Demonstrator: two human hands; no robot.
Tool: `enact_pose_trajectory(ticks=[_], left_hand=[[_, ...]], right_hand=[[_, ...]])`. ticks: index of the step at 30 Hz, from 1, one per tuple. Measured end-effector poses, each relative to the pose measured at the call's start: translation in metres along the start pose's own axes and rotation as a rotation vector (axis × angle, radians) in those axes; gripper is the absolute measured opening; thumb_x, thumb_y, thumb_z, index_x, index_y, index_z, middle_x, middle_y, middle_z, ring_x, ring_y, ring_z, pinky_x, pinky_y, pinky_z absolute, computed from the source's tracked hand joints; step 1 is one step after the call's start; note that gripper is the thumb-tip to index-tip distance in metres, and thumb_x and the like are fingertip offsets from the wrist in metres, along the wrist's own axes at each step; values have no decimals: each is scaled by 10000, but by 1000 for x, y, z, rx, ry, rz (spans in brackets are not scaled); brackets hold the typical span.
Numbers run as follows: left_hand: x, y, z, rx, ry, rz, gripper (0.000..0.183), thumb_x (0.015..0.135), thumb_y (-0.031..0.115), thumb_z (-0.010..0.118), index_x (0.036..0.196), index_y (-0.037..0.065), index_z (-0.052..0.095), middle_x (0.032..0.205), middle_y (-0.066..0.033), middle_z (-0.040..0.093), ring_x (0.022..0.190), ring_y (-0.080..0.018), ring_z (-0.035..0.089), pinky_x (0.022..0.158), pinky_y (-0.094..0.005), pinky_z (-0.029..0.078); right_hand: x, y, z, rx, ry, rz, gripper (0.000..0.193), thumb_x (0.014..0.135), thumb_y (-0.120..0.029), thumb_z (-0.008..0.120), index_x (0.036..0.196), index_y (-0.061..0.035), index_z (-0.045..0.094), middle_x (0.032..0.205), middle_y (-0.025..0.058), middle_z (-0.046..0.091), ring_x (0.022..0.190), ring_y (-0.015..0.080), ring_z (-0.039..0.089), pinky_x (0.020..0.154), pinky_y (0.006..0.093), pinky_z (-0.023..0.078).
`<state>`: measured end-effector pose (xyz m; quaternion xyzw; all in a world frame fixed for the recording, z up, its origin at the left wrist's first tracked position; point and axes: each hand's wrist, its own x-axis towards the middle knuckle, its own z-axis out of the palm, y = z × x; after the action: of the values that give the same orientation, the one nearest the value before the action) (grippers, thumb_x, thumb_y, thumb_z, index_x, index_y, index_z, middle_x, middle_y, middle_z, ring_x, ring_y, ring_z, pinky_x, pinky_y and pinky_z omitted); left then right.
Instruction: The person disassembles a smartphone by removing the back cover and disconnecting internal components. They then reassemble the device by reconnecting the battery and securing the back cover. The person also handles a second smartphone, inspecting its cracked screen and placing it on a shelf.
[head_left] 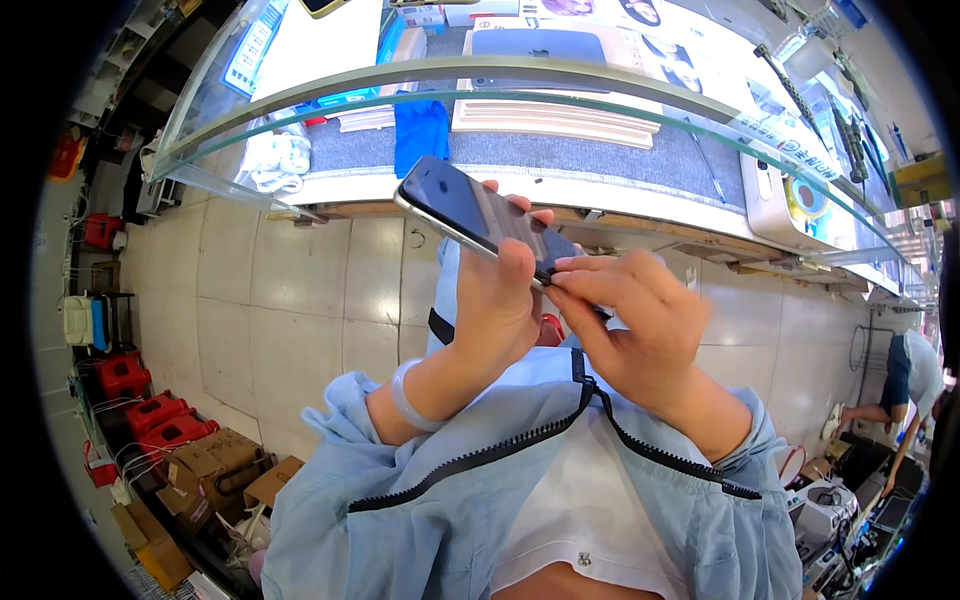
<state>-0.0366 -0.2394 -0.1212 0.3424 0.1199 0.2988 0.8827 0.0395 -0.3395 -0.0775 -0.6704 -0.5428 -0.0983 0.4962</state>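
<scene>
Wrapped snugly around the phone [455, 203], the left hand [497, 305] sits mid-frame with its thumb on the near long edge and fingertips peeking past the far one. Phone's just above the centre of the frame, tilted, its upper-left end poking free near a blue cloth [422, 138] at the glass display case [340, 188]. Right of centre, the right hand [645, 310] pinches the lower-right corner, thumb and index together; can't tell if something tiny is caught there too. Handling-wise, I'd guess light, stiff, kinda slippery, and probably crack-prone if dropped, so hold it by the long edges. Looks-wise: slim, glossy dark face full of reflections, pale shiny rim, rounded corners.
</scene>
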Motion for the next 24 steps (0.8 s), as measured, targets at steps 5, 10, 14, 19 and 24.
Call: enact_pose_trajectory(ticks=[5,10,14,19,24], left_hand=[[1,-1,-6,-100,-8,18,768,738,373,746,1300,173,262,1139,-9,406,1094,-162,425,882,-359,446],[5,7,-4,33,126,-36,672,780,695,424,1205,180,351,1052,-24,480,1048,-204,491,904,-374,435],[6,7,-7,52,154,-26,738,776,747,335,1215,155,373,1027,-41,496,1000,-219,519,848,-371,454],[14,9,-17,182,-63,-51,826,731,756,373,1332,200,263,1036,-62,500,991,-252,558,808,-398,506],[19,7,-18,207,-49,100,971,712,621,610,1395,283,8,1051,-84,464,870,-251,611,687,-361,534]], right_hand=[[-10,9,12,-186,38,-350,294,580,-44,626,861,40,641,737,86,589,713,236,657,523,256,509],[-5,10,9,-41,35,-200,267,610,-3,695,871,23,647,746,86,603,679,215,649,518,251,507],[-5,3,6,16,-19,-65,211,646,17,716,845,-4,648,759,93,619,629,198,628,524,256,506],[0,0,7,83,-12,57,160,679,8,718,818,-22,644,739,75,613,600,193,610,543,250,501],[5,0,9,77,-16,84,155,678,-3,725,809,-39,651,708,67,594,591,197,603,548,250,497]])
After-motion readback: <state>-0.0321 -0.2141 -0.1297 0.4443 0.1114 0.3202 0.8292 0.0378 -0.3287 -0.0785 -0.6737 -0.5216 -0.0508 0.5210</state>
